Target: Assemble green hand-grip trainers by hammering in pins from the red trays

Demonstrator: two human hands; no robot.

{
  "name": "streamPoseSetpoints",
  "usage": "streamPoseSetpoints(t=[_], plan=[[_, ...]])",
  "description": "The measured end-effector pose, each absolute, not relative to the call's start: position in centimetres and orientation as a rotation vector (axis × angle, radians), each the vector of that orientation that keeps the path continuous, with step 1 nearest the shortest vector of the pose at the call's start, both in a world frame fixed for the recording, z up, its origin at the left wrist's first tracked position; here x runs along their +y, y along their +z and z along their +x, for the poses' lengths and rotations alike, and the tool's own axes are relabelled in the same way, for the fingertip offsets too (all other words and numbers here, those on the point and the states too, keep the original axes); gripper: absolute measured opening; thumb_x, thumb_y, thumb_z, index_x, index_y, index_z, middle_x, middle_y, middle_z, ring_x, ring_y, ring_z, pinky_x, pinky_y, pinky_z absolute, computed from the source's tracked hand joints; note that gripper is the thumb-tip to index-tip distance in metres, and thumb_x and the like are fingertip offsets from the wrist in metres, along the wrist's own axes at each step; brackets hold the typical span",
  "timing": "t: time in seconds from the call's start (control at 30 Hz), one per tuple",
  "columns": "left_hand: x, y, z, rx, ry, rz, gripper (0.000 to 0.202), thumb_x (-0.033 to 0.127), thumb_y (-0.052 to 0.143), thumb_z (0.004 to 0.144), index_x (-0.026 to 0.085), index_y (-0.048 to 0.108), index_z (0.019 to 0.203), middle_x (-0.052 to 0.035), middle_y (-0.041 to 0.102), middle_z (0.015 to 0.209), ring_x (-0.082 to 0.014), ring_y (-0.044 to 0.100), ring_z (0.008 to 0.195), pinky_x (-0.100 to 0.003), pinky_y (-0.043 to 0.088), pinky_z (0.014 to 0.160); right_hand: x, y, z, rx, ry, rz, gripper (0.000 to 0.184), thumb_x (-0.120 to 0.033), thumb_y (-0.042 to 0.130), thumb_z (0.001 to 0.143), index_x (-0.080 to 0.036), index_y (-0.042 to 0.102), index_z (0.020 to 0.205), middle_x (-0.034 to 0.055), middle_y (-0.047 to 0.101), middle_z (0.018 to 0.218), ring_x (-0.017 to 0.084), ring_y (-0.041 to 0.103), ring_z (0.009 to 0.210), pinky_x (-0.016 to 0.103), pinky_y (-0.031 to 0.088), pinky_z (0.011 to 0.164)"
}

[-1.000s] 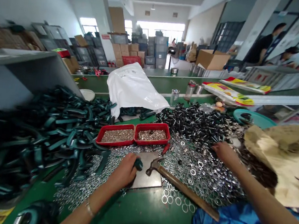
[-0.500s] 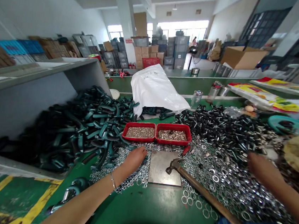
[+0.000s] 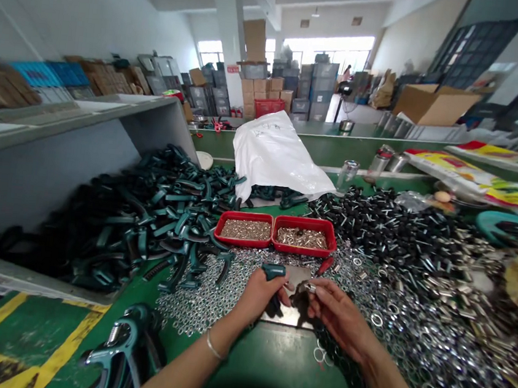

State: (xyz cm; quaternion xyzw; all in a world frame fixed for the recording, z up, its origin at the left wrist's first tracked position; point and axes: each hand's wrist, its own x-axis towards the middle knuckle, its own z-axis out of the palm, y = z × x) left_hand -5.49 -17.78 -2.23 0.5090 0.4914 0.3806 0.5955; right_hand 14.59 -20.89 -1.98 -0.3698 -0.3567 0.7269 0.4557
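Note:
My left hand (image 3: 257,296) is shut around a dark green plastic grip handle (image 3: 273,271) above a square steel plate (image 3: 283,317). My right hand (image 3: 339,313) pinches a small shiny metal part (image 3: 309,287) between its fingertips, close to the handle's lower end. Both hands hang over the plate and partly hide it. Loose steel washers (image 3: 410,339) spread to the right of my right hand, and steel nuts (image 3: 201,302) lie to the left of my left hand.
Two red trays (image 3: 276,233) of small metal parts sit just beyond the plate. A heap of green-black handles (image 3: 145,219) fills the left, with black knobs (image 3: 389,232) on the right. A white plastic bag (image 3: 276,156) lies behind the trays.
Both hands have come together over the steel plate. The left now grips a green handle, and the right has moved in from the washers with a small metal part. The hammer no longer shows.

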Motion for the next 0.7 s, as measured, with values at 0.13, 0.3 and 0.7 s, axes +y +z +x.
streamPoseSetpoints(t=[0.13, 0.3, 0.7], plan=[[-18.6, -3.6, -3.8, 1.131, 1.014, 1.070, 0.041, 0.052, 0.065, 0.082, 0.012, 0.068, 0.072, -0.0005, 0.057, 0.048, -0.0113, 0.055, 0.046, -0.022, 0.045, 0.053, -20.3, -2.6, 14.6, -0.746, 1.789, -0.912, 0.027, -0.039, 0.076, 0.080, -0.022, 0.066, 0.098, -0.0025, 0.052, 0.075, 0.011, 0.048, 0.067, 0.026, 0.044, 0.066], [-19.2, -3.3, -3.9, 1.103, 0.934, 0.990, 0.047, 0.047, 0.072, 0.076, 0.014, 0.068, 0.109, -0.0035, 0.068, 0.067, -0.0136, 0.061, 0.055, -0.020, 0.041, 0.048, -20.5, -3.0, 15.2, -0.939, 1.764, -0.968, 0.025, -0.044, 0.071, 0.084, -0.023, 0.063, 0.094, -0.0002, 0.060, 0.081, 0.013, 0.053, 0.068, 0.028, 0.044, 0.063], [-20.6, -2.0, -4.5, 0.967, 0.840, 1.018, 0.031, 0.036, 0.075, 0.074, 0.014, 0.072, 0.095, -0.0029, 0.067, 0.071, -0.0140, 0.063, 0.063, -0.026, 0.051, 0.065, -20.6, -2.0, 16.3, -1.529, 1.793, -1.146, 0.031, -0.050, 0.070, 0.082, -0.021, 0.059, 0.083, -0.0009, 0.059, 0.075, 0.013, 0.051, 0.060, 0.026, 0.039, 0.054]])
